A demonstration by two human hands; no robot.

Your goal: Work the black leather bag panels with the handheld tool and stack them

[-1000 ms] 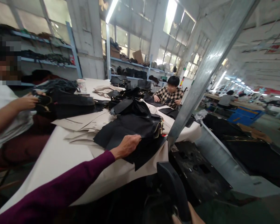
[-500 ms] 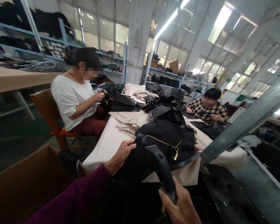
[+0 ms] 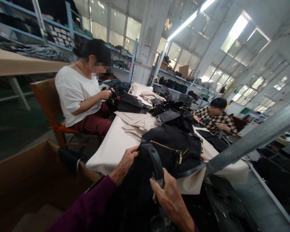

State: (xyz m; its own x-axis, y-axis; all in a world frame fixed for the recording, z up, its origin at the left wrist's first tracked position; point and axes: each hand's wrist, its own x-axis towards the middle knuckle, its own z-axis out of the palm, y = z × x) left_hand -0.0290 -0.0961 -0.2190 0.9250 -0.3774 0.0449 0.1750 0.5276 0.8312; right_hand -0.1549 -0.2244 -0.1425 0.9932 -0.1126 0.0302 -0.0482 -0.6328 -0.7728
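My right hand (image 3: 171, 193) is wrapped round a curved black bag handle (image 3: 156, 161) that rises in front of me. My left hand (image 3: 126, 162) pinches the edge of black material (image 3: 140, 174) beside the handle's upper end. Just beyond both hands, a black bag (image 3: 169, 138) with a gold zipper and dangling puller lies on the table. In the dark, I cannot tell where the held material ends and that bag begins.
Beige sheets (image 3: 137, 124) are stacked on the pale-covered table (image 3: 106, 149). A cardboard box (image 3: 26, 167) stands at lower left, and a slanting metal post (image 3: 251, 138) crosses at right. Two seated people (image 3: 74, 93) work with black pieces across the table.
My right hand has moved left with the handle, bringing its upper end close to my left hand. My left hand keeps its pinch. The view has shifted slightly.
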